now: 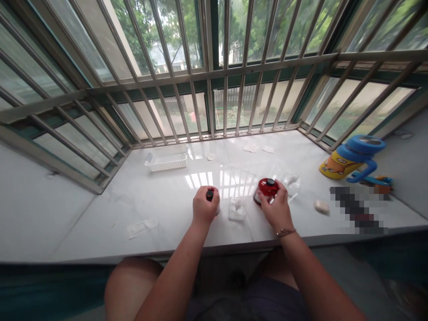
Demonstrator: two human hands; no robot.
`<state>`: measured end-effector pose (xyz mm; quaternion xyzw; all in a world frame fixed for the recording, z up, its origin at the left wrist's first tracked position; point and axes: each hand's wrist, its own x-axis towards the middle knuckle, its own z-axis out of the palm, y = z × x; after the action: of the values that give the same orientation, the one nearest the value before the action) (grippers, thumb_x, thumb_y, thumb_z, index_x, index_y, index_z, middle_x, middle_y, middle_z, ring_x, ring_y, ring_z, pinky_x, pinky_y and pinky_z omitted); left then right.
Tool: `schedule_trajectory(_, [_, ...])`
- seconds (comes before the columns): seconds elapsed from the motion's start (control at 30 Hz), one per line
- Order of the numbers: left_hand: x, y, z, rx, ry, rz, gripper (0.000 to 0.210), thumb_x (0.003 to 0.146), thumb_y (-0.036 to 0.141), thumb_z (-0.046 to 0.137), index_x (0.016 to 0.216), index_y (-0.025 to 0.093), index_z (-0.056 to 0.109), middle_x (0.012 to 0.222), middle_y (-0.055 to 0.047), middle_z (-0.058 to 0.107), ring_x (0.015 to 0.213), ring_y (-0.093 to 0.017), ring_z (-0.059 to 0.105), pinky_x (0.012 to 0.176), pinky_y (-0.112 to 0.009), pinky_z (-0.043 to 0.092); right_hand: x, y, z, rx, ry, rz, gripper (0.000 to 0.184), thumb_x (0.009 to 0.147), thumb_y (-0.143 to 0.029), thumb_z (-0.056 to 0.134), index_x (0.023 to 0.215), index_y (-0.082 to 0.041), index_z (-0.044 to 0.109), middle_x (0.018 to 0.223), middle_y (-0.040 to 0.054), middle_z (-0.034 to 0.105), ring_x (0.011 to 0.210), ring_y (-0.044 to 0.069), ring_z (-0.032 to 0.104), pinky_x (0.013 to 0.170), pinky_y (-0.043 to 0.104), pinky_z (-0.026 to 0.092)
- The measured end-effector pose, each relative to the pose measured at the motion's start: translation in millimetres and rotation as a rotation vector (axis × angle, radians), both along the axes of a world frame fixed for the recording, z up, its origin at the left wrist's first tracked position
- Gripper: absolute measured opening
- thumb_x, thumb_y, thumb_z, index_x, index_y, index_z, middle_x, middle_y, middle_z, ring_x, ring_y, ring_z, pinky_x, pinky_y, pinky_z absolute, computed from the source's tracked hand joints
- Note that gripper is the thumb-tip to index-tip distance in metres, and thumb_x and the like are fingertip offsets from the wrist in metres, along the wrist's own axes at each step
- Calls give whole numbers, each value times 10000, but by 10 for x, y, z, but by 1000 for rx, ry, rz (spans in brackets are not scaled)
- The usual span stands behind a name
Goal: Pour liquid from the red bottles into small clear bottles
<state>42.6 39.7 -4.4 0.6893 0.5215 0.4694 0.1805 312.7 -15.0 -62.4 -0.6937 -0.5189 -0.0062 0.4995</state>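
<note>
My left hand (203, 206) is wrapped round a small bottle with a black cap (209, 195); most of its body is hidden by the fingers. On the right, my right hand (276, 206) grips a squat, round red bottle with a black cap (267, 189) and a pale label. Both bottles are upright at the counter. Between the hands lies a small clear square dish (237, 209) with crumpled white material in it. Just beyond my right hand is a piece of clear crumpled plastic (291, 180), with a thin white stick (293, 197) beside it.
A white perforated basket (167, 164) stands at the back left of the white counter (107, 214). Flat white scraps (250, 148) lie near the barred window. To the right are a blue and yellow flask (349, 158), a beige bar (321, 206) and a blurred-out dark object (359, 211).
</note>
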Motion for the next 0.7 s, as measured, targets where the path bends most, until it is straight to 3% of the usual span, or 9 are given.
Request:
schedule_trajectory(0.23, [22, 2, -15, 9, -15, 5, 148, 989, 335, 612, 907, 238, 687, 935, -53, 736, 915, -231, 704, 878, -373, 554, -139, 952, 82, -198, 215, 212, 907, 850, -597, 762, 1559, -206, 352, 1475, 219, 587, 1208, 343, 682, 1075, 570, 546])
schedule_trajectory(0.3, [19, 1, -17, 10, -21, 7, 143, 990, 332, 613, 909, 238, 686, 933, -54, 735, 918, -231, 704, 880, -374, 551, -284, 1217, 183, -247, 276, 397, 905, 835, -561, 780, 1547, -214, 342, 1439, 201, 631, 1172, 310, 714, 1080, 552, 553])
schedule_trajectory(0.37, [14, -2, -16, 11, -23, 2, 136, 990, 329, 615, 913, 240, 684, 935, -53, 735, 921, -232, 704, 885, -376, 550, -417, 1395, 321, -320, 328, 678, 926, 826, -535, 792, 1557, -222, 319, 1493, 201, 613, 1213, 285, 715, 1081, 522, 569])
schedule_trajectory(0.47, [7, -8, -13, 9, -23, -9, 121, 991, 323, 617, 931, 243, 684, 949, -50, 738, 930, -231, 708, 894, -374, 552, -469, 1430, 573, -457, 291, 923, 813, 874, -558, 758, 1539, -248, 408, 1519, 173, 621, 1257, 274, 706, 1051, 496, 599])
schedule_trajectory(0.5, [7, -11, -13, 10, -25, -12, 116, 991, 321, 618, 938, 243, 685, 953, -49, 738, 932, -230, 709, 894, -371, 554, -424, 1380, 654, -471, 235, 915, 707, 915, -571, 717, 1501, -255, 479, 1459, 152, 671, 1232, 271, 717, 1038, 490, 606])
schedule_trajectory(0.57, [8, -15, -15, 12, -33, -14, 112, 990, 318, 621, 941, 241, 685, 954, -48, 735, 930, -227, 710, 893, -367, 558, -222, 1217, 780, -387, 59, 754, 487, 997, -573, 617, 1367, -255, 625, 1260, 116, 766, 1154, 271, 737, 1035, 491, 601])
schedule_trajectory(0.63, [11, -17, -22, 16, -46, -11, 120, 991, 319, 621, 926, 238, 682, 946, -50, 729, 922, -228, 708, 889, -367, 560, 116, 1013, 831, -212, -202, 447, 421, 1013, -530, 601, 1292, -226, 684, 1271, 140, 754, 1248, 320, 681, 1143, 547, 515])
schedule_trajectory(0.7, [16, -18, -31, 18, -57, -10, 130, 995, 322, 620, 917, 239, 681, 938, -53, 725, 918, -230, 707, 889, -372, 560, 536, 821, 802, -188, -397, 109, 484, 1011, -507, 582, 1344, -165, 664, 1364, 220, 692, 1368, 397, 593, 1204, 623, 417])
